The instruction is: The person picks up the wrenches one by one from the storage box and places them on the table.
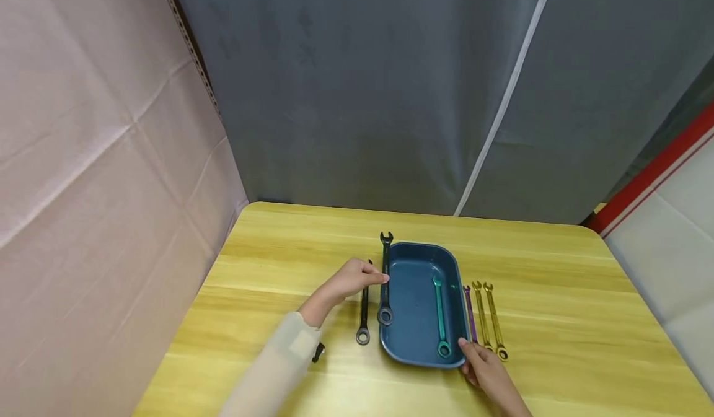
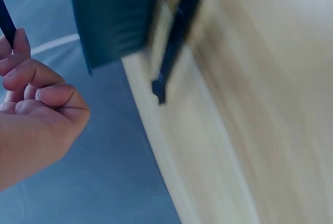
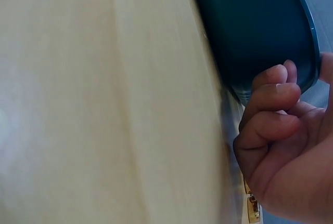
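My left hand (image 1: 357, 276) pinches a black combination wrench (image 1: 385, 296) near its middle, upright in the head view over the left rim of a blue tray (image 1: 413, 342). In the left wrist view, the fingers hold the wrench's dark shaft (image 2: 6, 20). Inside the tray, toward its right side, lies a green wrench (image 1: 440, 313). My right hand (image 1: 486, 368) grips the tray's near right corner, thumb on the rim and fingers curled at the outer wall, as the right wrist view shows. Another black wrench (image 1: 364, 313) lies on the table left of the tray, partly behind my left hand.
Right of the tray lie a purple wrench (image 1: 471, 315) and two gold wrenches (image 1: 482, 318), (image 1: 495, 324) side by side. A small black end (image 1: 318, 352) shows beside my left sleeve. The wooden table (image 1: 580, 318) meets a grey curtain (image 1: 357, 95) at the back.
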The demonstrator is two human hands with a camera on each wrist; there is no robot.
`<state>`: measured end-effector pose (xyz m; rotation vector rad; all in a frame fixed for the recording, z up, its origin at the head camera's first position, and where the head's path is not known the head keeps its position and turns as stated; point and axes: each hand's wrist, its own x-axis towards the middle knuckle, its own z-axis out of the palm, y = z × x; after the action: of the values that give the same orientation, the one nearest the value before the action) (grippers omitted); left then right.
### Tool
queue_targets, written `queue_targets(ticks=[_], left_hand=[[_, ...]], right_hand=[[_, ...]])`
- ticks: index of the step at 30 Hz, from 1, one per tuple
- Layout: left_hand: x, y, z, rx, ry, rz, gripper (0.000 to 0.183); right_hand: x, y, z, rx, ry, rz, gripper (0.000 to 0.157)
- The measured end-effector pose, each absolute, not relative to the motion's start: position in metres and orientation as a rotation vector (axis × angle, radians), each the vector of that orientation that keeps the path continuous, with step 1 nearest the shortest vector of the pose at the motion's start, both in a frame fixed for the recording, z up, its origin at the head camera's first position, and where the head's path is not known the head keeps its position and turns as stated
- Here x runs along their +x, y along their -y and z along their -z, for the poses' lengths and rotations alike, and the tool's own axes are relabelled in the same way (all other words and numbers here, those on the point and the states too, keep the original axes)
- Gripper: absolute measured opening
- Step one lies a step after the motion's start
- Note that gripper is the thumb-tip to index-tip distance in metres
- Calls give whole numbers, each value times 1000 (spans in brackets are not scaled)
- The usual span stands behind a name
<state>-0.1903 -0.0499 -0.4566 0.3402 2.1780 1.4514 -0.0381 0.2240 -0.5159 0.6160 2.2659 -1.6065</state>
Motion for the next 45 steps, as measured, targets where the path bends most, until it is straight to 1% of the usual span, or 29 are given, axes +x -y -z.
queue_targets(ticks=[3,5,14,19,30,45], left_hand=[[-189,62,465,316,-2182,-1460,36],[-188,69,470,286,-2192,-1463,31],[-187,90,494,215,-2207,-1432,23],[-186,99,501,186,-2200,-1421,20],[-185,107,517,140,-2205,-1392,19],[-188,107,522,132,-2248,-1349,18]], right_hand=[[-36,-225,517,619,-2256,1602,47],[-35,-226,517,623,-2257,1595,48],[-31,-232,517,611,-2298,1499,53],[-31,-234,518,622,-2259,1541,52],[-34,-232,515,627,-2248,1562,50],[-39,-230,517,615,-2222,1585,48]])
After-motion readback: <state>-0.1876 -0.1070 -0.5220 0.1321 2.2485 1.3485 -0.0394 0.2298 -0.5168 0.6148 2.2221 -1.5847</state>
